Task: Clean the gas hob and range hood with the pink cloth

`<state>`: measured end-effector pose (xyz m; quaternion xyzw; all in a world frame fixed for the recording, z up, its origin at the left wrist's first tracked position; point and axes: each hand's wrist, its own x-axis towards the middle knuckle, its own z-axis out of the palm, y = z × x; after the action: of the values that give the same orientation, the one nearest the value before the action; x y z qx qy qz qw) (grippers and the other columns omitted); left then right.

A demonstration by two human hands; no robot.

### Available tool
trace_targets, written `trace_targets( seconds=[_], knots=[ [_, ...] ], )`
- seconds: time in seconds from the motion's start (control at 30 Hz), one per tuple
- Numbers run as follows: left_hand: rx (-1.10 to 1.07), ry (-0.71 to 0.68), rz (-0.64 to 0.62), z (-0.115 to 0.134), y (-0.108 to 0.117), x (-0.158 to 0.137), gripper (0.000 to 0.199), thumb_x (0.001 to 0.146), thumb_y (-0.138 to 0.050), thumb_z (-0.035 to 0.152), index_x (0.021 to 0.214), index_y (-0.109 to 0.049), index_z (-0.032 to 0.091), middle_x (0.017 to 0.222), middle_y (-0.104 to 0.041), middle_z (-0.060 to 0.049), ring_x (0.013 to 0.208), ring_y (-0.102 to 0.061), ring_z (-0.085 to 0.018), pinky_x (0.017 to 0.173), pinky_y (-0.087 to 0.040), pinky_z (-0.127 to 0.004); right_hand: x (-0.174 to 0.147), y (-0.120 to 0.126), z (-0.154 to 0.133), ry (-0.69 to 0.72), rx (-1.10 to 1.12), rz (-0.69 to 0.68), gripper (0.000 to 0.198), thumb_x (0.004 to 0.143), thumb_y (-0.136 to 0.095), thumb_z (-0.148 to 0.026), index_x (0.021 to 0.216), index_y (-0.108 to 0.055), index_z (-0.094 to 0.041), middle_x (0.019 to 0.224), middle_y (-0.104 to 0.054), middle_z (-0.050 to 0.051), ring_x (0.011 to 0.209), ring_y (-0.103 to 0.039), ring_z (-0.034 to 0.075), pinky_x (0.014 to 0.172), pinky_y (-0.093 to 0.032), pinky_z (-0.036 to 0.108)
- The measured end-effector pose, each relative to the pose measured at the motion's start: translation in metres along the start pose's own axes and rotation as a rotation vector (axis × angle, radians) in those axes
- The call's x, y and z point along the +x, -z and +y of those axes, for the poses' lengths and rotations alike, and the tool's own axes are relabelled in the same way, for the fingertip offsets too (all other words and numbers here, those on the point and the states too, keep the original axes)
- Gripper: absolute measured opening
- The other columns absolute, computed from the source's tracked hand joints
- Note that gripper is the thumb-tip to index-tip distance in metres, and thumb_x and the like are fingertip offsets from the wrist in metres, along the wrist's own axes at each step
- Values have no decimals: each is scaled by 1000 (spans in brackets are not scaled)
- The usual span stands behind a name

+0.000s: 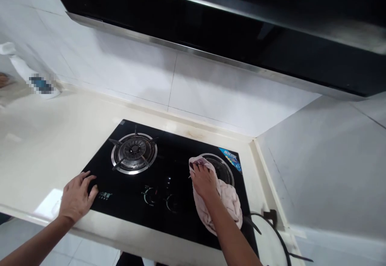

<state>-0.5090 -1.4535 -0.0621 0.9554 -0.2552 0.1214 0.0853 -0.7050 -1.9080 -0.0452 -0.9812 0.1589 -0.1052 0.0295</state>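
Your right hand (205,179) lies over the pink cloth (231,197), grasping its upper part with bent fingers, palm down; the loose folds bunch beneath and to the right of your wrist. The cloth sits on the right half of the black glass cooktop (177,147) and overlaps the left side of the right burner (223,169). Your left hand (77,195) holds nothing; its fingers are spread and rest at the cooktop's front left corner. By your right forearm, a black ring with prongs (281,240) lies on the counter (75,125) at the cooktop's right edge. Between your hands are the control knobs (154,195), and farther back the left burner (134,150) has its prongs around it, with nothing set on top. A blue sticker (231,159) marks the back right corner. Well beyond your left hand, a white bottle (21,69) stands near the wall, its label blurred and its contents hidden from you. The pale counter surrounds the cooktop; behind it rises a wall of light tiles (150,73), with a dark range hood (181,21) overhead.
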Motion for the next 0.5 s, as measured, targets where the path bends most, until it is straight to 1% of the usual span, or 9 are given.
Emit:
trace_targets(
  seconds=[0.07, 0.13, 0.23, 0.33, 0.4, 0.47, 0.5],
  knots=[
    [2, 9, -15, 2, 2, 0, 42, 98, -34, 39, 118, -59, 13, 137, -54, -18, 130, -47, -33, 104, -40, -51, -8, -5, -1, -30, -46, 12, 43, 101, -36, -28, 132, -60, -11, 126, -65, 22, 115, -58, 34, 95, -42, 51],
    [-1, 18, -25, 3, 3, 1, 42, 98, -34, 40, 118, -59, 13, 137, -53, -17, 130, -47, -33, 104, -40, -51, -27, -7, 0, -26, -70, 37, 40, 99, -37, -23, 128, -64, -15, 124, -67, 19, 113, -59, 32, 94, -42, 48],
    [-4, 29, -20, 2, 2, 1, 42, 98, -33, 41, 118, -58, 14, 137, -54, -17, 131, -46, -33, 104, -41, -51, -71, -12, 4, -8, -102, 75, 40, 97, -37, -16, 121, -69, -19, 121, -70, 16, 110, -62, 31, 92, -43, 46],
    [-7, 29, -16, 0, 0, 1, 41, 97, -34, 41, 117, -58, 15, 137, -55, -16, 131, -47, -32, 105, -40, -49, -117, -22, 12, -11, -150, 90, 41, 93, -36, -11, 109, -72, -20, 119, -70, 16, 109, -63, 33, 90, -44, 47],
    [-9, 27, -13, -2, -1, 1, 40, 96, -34, 41, 116, -58, 16, 136, -55, -16, 130, -48, -32, 104, -41, -49, -139, -30, 22, -53, -144, 121, 38, 93, -37, -14, 104, -72, -21, 114, -71, 16, 106, -64, 33, 90, -44, 47],
    [-13, 22, -4, -4, -3, 0, 40, 96, -34, 41, 116, -58, 16, 136, -56, -17, 130, -48, -32, 104, -41, -49, -146, -37, 36, -168, -104, 179, 34, 97, -38, -26, 104, -70, -20, 105, -71, 18, 103, -64, 34, 90, -45, 47],
    [-16, 17, 1, -4, -4, 0, 40, 96, -34, 41, 116, -58, 16, 136, -56, -17, 131, -47, -32, 105, -40, -49, -143, -39, 44, -244, -73, 211, 35, 99, -38, -34, 107, -68, -18, 102, -71, 19, 103, -64, 35, 90, -45, 48]
  ],
)
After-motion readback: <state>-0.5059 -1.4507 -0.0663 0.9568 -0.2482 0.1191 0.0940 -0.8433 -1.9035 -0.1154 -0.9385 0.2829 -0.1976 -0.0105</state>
